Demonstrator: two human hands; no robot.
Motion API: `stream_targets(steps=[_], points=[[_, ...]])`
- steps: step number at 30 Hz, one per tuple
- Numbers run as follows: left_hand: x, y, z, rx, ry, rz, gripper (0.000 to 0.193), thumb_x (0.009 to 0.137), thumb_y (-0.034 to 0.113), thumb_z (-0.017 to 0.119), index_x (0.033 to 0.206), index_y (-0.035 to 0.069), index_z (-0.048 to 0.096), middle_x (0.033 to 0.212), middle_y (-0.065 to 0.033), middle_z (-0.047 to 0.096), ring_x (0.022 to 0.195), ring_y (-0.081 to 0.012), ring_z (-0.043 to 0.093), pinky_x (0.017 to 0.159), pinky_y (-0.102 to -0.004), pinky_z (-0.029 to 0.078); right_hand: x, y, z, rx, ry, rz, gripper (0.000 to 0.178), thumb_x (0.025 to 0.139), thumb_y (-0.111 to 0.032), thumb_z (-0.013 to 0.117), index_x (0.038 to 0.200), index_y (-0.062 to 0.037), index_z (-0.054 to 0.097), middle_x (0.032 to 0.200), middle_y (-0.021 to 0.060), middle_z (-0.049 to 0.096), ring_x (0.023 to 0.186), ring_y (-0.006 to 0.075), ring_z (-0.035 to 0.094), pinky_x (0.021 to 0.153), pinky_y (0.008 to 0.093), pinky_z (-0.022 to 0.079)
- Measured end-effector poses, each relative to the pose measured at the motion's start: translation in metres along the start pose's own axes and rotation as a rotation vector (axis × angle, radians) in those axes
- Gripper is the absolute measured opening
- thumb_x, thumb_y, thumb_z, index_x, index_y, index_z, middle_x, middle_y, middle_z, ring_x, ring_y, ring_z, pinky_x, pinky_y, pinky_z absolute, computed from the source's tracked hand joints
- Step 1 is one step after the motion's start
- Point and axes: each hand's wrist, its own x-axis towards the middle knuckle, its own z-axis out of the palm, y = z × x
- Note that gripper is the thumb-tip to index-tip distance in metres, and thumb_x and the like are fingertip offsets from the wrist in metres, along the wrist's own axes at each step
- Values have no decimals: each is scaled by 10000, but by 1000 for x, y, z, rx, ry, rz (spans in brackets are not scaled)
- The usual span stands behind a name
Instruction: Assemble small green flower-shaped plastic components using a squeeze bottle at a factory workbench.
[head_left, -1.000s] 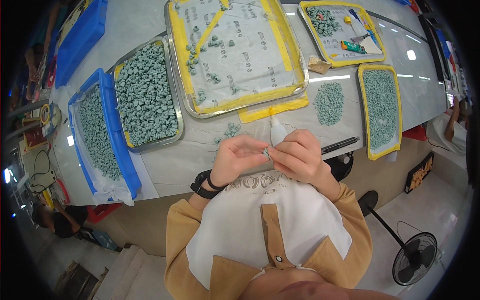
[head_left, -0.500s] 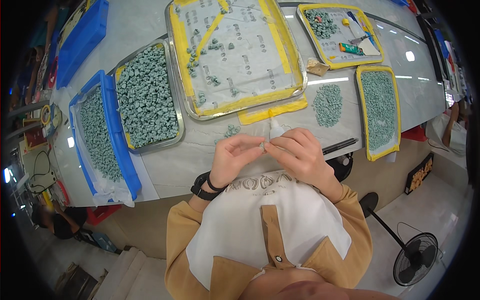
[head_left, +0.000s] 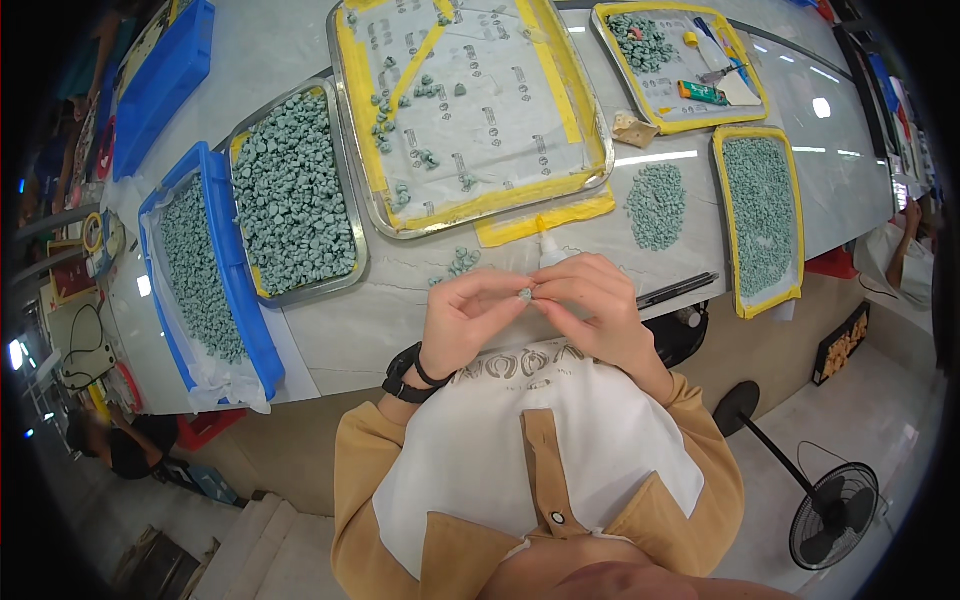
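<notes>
A small green stone-like piece (head_left: 525, 295) sits pinched between the fingertips of my left hand (head_left: 462, 318), which wears a black watch. My right hand (head_left: 597, 308) meets it from the other side, its fingertips closed at the piece's edge. Just beyond my right hand lies a white bottle with a yellow nozzle (head_left: 549, 247), partly hidden by the fingers. A few loose green pieces (head_left: 463, 262) rest on the table past my left hand. Two dark, thin pen-like tools (head_left: 678, 290) lie to the right of my right hand.
A large metal tray (head_left: 490, 130) with yellow tape stands ahead. Left are a metal tray (head_left: 362, 262) and a blue bin (head_left: 262, 345) of green pieces. Rightward are a loose pile (head_left: 656, 207), a yellow-edged tray (head_left: 797, 230) and a tool tray (head_left: 655, 122). A fan (head_left: 833, 510) stands lower right.
My right hand has shifted slightly, its thumb lower and its fingers spread a little from the piece. The green piece shows more plainly at my left fingertips.
</notes>
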Motion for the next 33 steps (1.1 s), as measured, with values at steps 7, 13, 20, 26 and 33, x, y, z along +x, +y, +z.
stream_targets(steps=[7, 13, 20, 26, 33], points=[[0, -1, 3, 61, 11, 80, 245, 836, -106, 617, 1064, -36, 667, 1068, -114, 660, 992, -155, 630, 885, -285, 508, 0, 0, 0, 12, -13, 30, 160, 689, 21, 704, 839, -28, 676, 915, 102, 708, 769, 239, 662, 696, 325, 482], [-2, -9, 3, 170, 81, 184, 266, 791, -119, 626, 1032, -25, 687, 1026, -116, 663, 933, -163, 650, 810, -270, 533, -6, 2, 13, 7, 39, 37, 165, 693, 4, 716, 845, -40, 666, 933, 70, 704, 744, 227, 658, 667, 318, 483], [4, 4, -6, 372, -23, 223, 267, 812, -129, 604, 1054, -38, 671, 1038, -135, 641, 882, -159, 644, 773, -272, 547, -6, 1, 15, 3, 75, 18, 183, 683, 20, 722, 849, -31, 665, 933, 96, 695, 744, 239, 657, 674, 320, 499], [56, 38, -28, 360, 220, 311, 258, 829, -58, 638, 1082, -26, 672, 1047, -112, 671, 903, -134, 638, 743, -241, 538, -1, 4, 0, -1, 135, 119, 349, 691, 13, 730, 1031, -15, 654, 927, 118, 679, 773, 230, 637, 672, 304, 492], [20, 40, -44, 1112, 47, 347, 285, 798, -47, 623, 1067, 34, 667, 1022, -100, 653, 864, -235, 654, 697, -304, 539, -12, 13, -26, -178, -179, 357, 754, 641, -134, 826, 1331, -87, 525, 967, 108, 628, 781, 239, 596, 685, 324, 493]])
